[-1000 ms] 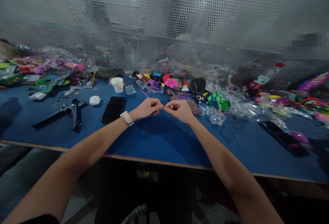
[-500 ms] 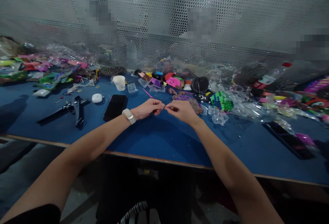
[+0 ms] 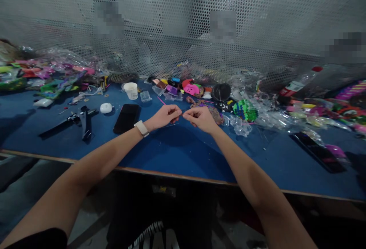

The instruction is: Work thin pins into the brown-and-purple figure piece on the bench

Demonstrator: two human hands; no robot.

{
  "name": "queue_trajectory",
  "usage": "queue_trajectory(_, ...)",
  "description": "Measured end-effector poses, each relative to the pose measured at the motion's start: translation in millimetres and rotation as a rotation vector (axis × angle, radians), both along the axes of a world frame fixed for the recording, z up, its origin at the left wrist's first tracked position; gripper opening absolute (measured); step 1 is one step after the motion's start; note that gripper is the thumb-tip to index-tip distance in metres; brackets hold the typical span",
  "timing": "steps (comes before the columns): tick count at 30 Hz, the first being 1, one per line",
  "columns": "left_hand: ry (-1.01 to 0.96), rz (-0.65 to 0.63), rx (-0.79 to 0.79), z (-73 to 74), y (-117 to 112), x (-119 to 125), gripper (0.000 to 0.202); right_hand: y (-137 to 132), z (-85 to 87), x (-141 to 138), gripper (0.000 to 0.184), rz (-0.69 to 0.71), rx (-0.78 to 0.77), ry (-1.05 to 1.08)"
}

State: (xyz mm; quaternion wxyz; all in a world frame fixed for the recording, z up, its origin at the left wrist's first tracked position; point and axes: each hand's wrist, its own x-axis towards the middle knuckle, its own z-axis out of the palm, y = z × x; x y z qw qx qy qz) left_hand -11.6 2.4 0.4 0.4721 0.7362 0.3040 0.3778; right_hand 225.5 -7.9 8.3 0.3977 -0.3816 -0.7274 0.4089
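Note:
My left hand [image 3: 166, 114] and my right hand [image 3: 200, 118] meet fingertip to fingertip above the blue table [image 3: 177, 153]. Both are closed in a pinch on something small and thin between them; I cannot make out what it is. A white watch band [image 3: 142, 128] sits on my left wrist. A brown and purple beaded piece [image 3: 215, 114] lies just behind my right hand. A black phone [image 3: 126, 118] lies to the left of my left hand.
A white cup [image 3: 131, 90], white earbud case [image 3: 105, 108] and black tool [image 3: 84, 121] lie at the left. Colourful beaded toys and clear bags [image 3: 243, 111] crowd the back. A second phone [image 3: 314, 152] lies at the right. A perforated metal screen [image 3: 183, 28] stands behind.
My hands stay pinched together and have barely shifted; the view has moved slightly.

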Motion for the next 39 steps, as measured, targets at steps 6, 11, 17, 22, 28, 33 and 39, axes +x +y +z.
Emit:
queue_trajectory(6, 0.217, 0.150, 0.603, 5.2, 2, -12, 0.026, 4, -2.5, 4, 0.046, -0.019, -0.067, 0.077)
queue_trajectory(11, 0.309, 0.147, 0.657, 1.7, 7, -14, 0.026, 0, 0.2, 1, 0.049, -0.010, -0.062, 0.044)
queue_trajectory(17, 0.297, 0.178, 0.612, 2.9, 6, -9, 0.022, -5, -1.3, -1, 0.042, -0.110, 0.150, -0.059)
queue_trajectory(22, 0.174, 0.166, 0.381, 3.3, 0, -2, 0.027, -6, 0.8, 1, 0.031, -0.141, 0.366, -0.160)
queue_trajectory(28, -0.034, -0.006, -0.137, -1.8, -5, 8, 0.043, -4, 2.4, 10, 0.028, -0.067, 0.587, -0.389)
queue_trajectory(33, -0.118, -0.033, -0.345, -2.7, -7, 11, 0.040, -1, -0.9, 12, 0.028, -0.016, 0.686, -0.475)
queue_trajectory(39, 0.015, -0.072, -0.108, -0.9, -1, 4, 0.041, 2, -1.6, 10, 0.026, -0.036, 0.550, -0.328)
